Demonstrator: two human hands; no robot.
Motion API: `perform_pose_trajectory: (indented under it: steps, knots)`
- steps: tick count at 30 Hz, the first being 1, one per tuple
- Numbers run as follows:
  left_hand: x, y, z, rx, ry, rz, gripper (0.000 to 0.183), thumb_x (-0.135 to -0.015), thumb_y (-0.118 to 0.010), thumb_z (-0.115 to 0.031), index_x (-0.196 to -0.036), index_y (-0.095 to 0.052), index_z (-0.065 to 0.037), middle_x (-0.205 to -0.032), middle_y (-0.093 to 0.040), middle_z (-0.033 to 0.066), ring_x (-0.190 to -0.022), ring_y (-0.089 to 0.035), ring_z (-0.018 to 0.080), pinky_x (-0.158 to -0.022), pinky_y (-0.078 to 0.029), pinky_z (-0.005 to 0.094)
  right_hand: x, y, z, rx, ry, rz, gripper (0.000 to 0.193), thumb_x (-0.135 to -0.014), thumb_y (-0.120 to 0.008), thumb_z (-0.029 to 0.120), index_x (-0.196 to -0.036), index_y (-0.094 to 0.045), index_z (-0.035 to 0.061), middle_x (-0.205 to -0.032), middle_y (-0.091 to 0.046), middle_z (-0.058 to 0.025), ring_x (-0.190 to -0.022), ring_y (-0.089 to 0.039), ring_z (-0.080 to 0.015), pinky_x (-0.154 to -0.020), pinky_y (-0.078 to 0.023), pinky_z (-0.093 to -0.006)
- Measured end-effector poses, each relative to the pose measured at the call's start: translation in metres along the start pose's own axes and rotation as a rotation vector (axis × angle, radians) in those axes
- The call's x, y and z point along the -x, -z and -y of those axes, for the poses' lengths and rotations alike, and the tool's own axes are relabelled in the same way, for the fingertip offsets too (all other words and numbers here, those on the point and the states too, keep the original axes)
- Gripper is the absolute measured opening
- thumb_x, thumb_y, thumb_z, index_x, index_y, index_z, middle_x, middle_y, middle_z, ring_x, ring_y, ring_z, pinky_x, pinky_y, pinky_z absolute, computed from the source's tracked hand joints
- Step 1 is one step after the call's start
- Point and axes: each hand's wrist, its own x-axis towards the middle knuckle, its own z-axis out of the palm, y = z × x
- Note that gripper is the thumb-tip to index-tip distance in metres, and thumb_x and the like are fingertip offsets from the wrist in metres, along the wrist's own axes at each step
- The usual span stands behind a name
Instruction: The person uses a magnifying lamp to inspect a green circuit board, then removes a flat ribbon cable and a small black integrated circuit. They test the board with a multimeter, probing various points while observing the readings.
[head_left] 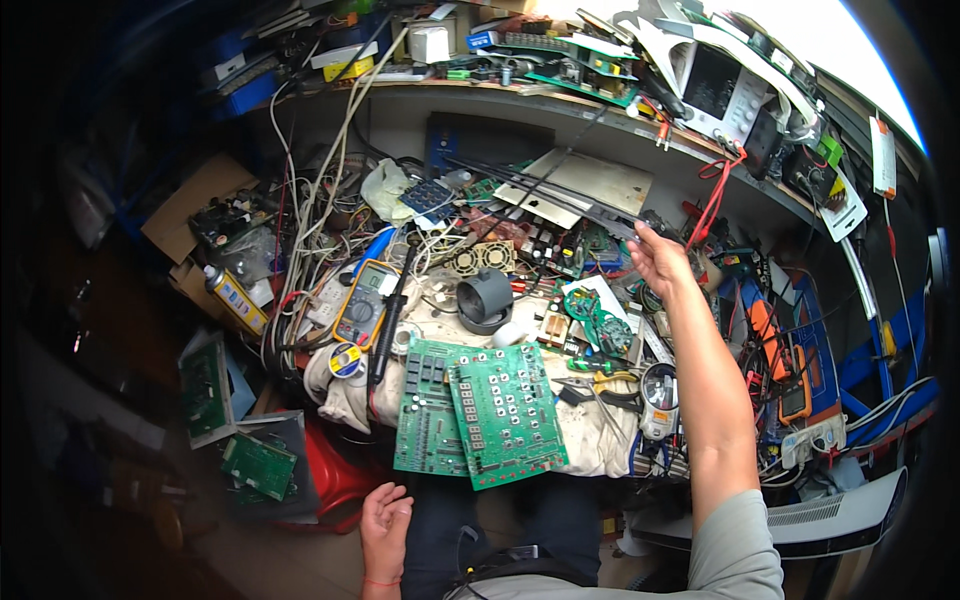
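Note:
My right hand (660, 262) reaches far over the bench, its fingers closed at the near end of a long dark strip (560, 199). Low in front of the bench hangs my left hand (384, 520), fingers loosely curled and apart, with nothing in it. Just beyond it, two green circuit boards overlap at the bench's front edge. The upper board (510, 415) carries small displays and rows of buttons; the lower board (428, 400) shows dark relays along its left. Behind them stands a grey round plastic part (485, 297).
Left of the boards lie a yellow multimeter (362, 307), a black pen-shaped tool (388, 335) and a solder reel (346, 360). Pliers (605, 388) rest to the right. Tangled cables and loose boards crowd the back, below a shelf (480, 88). A red stool (345, 465) stands at left.

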Motion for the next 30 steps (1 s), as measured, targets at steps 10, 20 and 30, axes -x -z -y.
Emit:
perform_pose_trajectory:
  steps: [10, 20, 30]
  knots:
    - [-0.043, 0.019, -0.013, 0.016, 0.013, 0.187, 0.048, -0.101, -0.068, -0.005, -0.144, -0.049, 0.002, -0.134, -0.063, 0.0173, -0.118, -0.066, 0.0201, -0.105, -0.052, 0.0313, 0.057, -0.021, -0.015, 0.025, 0.252, -0.074, 0.033, -0.098, -0.077, 0.012, -0.122, -0.069, -0.0094, -0.109, -0.074, -0.0138, -0.096, -0.075, -0.0209, -0.083, -0.065, -0.0270]
    - [-0.028, 0.035, -0.010, 0.053, -0.062, 0.307, 0.043, -0.101, -0.068, -0.006, -0.141, -0.053, 0.000, -0.131, -0.065, 0.0149, -0.116, -0.066, 0.0201, -0.102, -0.053, 0.0333, 0.304, 0.109, -0.023, 0.054, 0.601, -0.435, 0.028, -0.104, -0.070, 0.012, -0.124, -0.068, -0.0074, -0.108, -0.075, -0.0105, -0.091, -0.074, -0.0139, -0.079, -0.061, -0.0223]
    - [0.032, -0.030, -0.023, 0.190, -0.017, 0.470, 0.039, -0.104, -0.064, -0.009, -0.140, -0.055, 0.003, -0.129, -0.068, 0.0170, -0.115, -0.069, 0.0225, -0.099, -0.056, 0.0346, 0.478, 0.180, -0.068, -0.174, 0.223, -0.335, 0.019, -0.105, -0.068, 0.016, -0.114, -0.069, -0.0001, -0.099, -0.072, -0.0065, -0.080, -0.069, -0.0107, -0.065, -0.057, -0.0206]
